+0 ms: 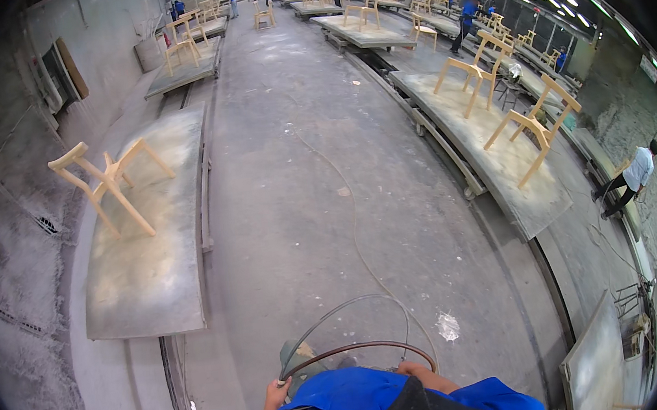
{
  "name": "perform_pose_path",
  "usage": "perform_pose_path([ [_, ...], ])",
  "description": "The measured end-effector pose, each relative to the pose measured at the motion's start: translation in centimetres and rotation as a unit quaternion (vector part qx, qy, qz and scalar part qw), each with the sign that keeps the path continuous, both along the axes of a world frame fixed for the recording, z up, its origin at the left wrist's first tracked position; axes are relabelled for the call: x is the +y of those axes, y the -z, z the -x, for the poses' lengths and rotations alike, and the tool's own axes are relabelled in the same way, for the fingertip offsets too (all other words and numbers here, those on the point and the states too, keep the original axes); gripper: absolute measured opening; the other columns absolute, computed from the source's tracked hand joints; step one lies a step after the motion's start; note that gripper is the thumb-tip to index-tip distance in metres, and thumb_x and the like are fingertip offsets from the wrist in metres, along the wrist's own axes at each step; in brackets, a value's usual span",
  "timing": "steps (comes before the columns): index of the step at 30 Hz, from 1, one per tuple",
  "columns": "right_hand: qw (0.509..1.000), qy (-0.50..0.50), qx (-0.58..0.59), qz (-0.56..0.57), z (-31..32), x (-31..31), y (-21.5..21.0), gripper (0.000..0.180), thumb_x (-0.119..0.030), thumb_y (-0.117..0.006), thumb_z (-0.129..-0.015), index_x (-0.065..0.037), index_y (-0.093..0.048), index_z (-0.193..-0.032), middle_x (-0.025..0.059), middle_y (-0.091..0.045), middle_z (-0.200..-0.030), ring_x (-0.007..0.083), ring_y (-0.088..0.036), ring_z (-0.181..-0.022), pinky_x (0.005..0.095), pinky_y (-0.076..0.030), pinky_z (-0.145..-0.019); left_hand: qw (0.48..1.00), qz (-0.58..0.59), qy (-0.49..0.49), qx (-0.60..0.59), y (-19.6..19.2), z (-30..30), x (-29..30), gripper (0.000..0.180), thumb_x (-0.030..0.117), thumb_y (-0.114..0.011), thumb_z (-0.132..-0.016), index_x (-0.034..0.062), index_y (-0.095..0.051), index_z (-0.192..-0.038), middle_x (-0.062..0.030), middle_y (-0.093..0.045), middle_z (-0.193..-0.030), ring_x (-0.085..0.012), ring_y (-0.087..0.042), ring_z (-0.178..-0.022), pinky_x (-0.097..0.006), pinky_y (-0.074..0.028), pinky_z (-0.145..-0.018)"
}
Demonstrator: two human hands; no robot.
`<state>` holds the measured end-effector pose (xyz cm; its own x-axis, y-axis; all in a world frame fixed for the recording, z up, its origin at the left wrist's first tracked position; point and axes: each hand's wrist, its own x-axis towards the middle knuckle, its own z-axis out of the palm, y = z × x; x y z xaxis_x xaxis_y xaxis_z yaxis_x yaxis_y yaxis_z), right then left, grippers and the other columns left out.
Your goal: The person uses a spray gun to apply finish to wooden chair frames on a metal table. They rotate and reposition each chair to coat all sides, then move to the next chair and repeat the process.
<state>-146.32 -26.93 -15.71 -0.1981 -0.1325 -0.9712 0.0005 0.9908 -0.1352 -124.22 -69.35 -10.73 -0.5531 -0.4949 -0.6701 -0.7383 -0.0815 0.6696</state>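
A bright blue cloth shirt [359, 396] is covering the wearer's torso. Just ahead of the shirt, a brown flexible hose [358, 347] is arching from one hand towards the other. The left hand [274, 392], just left of the shirt, is closing its fingers around the hose's end, where a thin grey hose [309, 332] is also meeting it. The right hand [415, 369] is partly hiding behind the shirt, near the hose's other side; whether it is gripping anything, I cannot tell. The grey hose is looping ahead of the shirt. Ahead and left of the shirt, a wide grey platform [148, 301] is bearing a pale wooden chair frame [111, 174]. Ahead and right of the shirt, a long grey slab [539, 212] is bearing two similar chairs [528, 122]. Farther right of the shirt, a person in white [639, 169] is standing.
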Motion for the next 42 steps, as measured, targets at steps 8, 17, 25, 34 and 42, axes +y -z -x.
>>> perform_pose_path([
  [8, 0.997, -0.052, 0.040, 0.041, 2.8, -2.7, -3.5, 0.060, -0.045, -0.069, -0.081, -0.005, -0.068, -0.126, 0.0150, -0.061, -0.139, 0.0317, -0.055, -0.132, 0.0464, -0.045, -0.106, 0.999, -0.031, -0.037, 0.014, 5.3, -1.7, -1.3, 0.037, 0.035, -0.079, -0.088, 0.0006, -0.070, -0.096, -0.0042, -0.069, -0.081, -0.0131, -0.061, -0.071, -0.031, -0.049, -0.063],
  [17, 0.998, -0.055, 0.026, 0.027, 4.5, -4.3, -2.5, 0.060, -0.046, -0.069, -0.082, -0.005, -0.068, -0.127, 0.0151, -0.061, -0.139, 0.0315, -0.054, -0.133, 0.0466, -0.044, -0.107, 0.995, -0.058, -0.075, 0.006, 7.0, -2.6, -1.6, 0.036, 0.033, -0.081, -0.087, 0.0007, -0.069, -0.099, -0.0050, -0.070, -0.083, -0.0130, -0.061, -0.071, -0.030, -0.049, -0.062],
  [25, 0.998, -0.058, 0.022, 0.023, 4.0, -3.0, -1.9, 0.061, -0.046, -0.068, -0.082, -0.005, -0.067, -0.127, 0.0153, -0.061, -0.139, 0.0313, -0.053, -0.134, 0.0467, -0.043, -0.108, 0.979, 0.188, -0.033, 0.072, 3.3, -2.6, -0.9, 0.047, 0.046, -0.077, -0.088, 0.0009, -0.069, -0.096, -0.0051, -0.067, -0.078, -0.0163, -0.061, -0.070, -0.035, -0.049, -0.062],
  [34, 0.993, -0.099, 0.052, 0.050, 7.3, -4.4, -2.3, 0.061, -0.046, -0.068, -0.082, -0.005, -0.067, -0.128, 0.0155, -0.061, -0.140, 0.0311, -0.052, -0.136, 0.0468, -0.042, -0.109, 0.987, 0.152, 0.042, 0.018, -5.7, 4.3, -2.9, 0.056, 0.049, -0.069, -0.091, 0.0035, -0.066, -0.124, -0.0169, -0.074, -0.105, -0.0270, -0.068, -0.091, -0.044, -0.053, -0.083],
  [42, 0.991, -0.116, 0.024, 0.054, 7.9, -5.1, -1.2, 0.061, -0.046, -0.068, -0.082, -0.005, -0.067, -0.128, 0.0156, -0.060, -0.140, 0.0309, -0.050, -0.137, 0.0470, -0.041, -0.110, 0.985, 0.089, 0.004, -0.145, -6.0, -1.3, 0.6, 0.067, 0.061, -0.070, -0.087, 0.0002, -0.068, -0.114, -0.0156, -0.073, -0.087, -0.0217, -0.068, -0.075, -0.042, -0.053, -0.069],
])
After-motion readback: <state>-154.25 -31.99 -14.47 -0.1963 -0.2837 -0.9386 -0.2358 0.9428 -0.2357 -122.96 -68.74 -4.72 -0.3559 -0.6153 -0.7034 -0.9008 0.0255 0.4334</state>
